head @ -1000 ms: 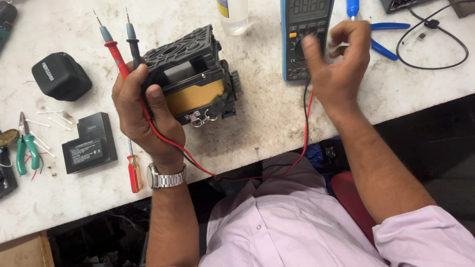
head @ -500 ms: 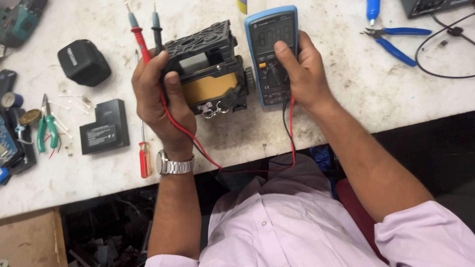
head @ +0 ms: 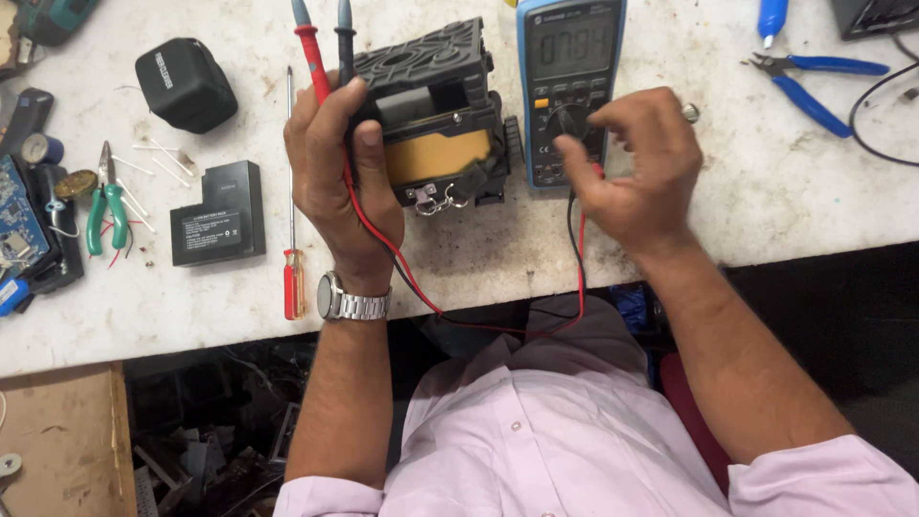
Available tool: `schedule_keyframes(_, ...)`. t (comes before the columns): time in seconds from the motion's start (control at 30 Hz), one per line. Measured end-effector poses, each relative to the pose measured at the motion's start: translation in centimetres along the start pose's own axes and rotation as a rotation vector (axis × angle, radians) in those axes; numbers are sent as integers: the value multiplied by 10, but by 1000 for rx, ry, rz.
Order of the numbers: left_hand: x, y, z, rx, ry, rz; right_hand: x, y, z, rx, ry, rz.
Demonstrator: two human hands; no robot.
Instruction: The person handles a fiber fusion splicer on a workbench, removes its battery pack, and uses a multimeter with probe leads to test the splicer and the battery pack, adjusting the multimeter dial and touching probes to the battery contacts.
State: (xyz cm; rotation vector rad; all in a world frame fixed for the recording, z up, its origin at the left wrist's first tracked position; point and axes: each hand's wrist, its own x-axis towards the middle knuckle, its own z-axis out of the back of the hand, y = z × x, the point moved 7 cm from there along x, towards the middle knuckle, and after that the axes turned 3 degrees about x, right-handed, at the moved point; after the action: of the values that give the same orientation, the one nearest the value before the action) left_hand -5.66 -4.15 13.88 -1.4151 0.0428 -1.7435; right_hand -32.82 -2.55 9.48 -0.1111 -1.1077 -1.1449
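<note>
- The left hand (head: 335,182) has its grip closed around two probes, one red (head: 311,57) and one black (head: 345,38), held side by side with the metal tips pointing away from the body; pinched this close, the tips could touch each other and give a false reading.
- Just right of that grip, touching the fingers, sits a black-and-yellow device (head: 436,120) on the table (head: 766,201) (ribbed hard plastic shell, a small metal catch at its near edge).
- The right hand (head: 632,168) has a narrow grip, fingertips pinched on the round dial of the blue-cased multimeter (head: 570,91), which lies flat just beyond it; an overshoot on the dial could land on a wrong range.
- The red and black leads (head: 498,321) loop off the table edge below both grips; a snag there could tug the probes out.
- Far left of the left grip lie a red-handled screwdriver (head: 292,258) and a flat black battery pack (head: 217,227), both matte.
</note>
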Motion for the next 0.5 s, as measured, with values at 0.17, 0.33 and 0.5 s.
schedule_keyframes(0.17,-1,0,-2,2,12,15,3,12,-3,8,20,54)
schedule_keyframes(0.33,-3,-3,-2,13,27,23,9,-24,-25,678,172,-370)
schedule_keyframes(0.5,-3,1,-2,7,29,35,7,-41,-12,747,155,-361)
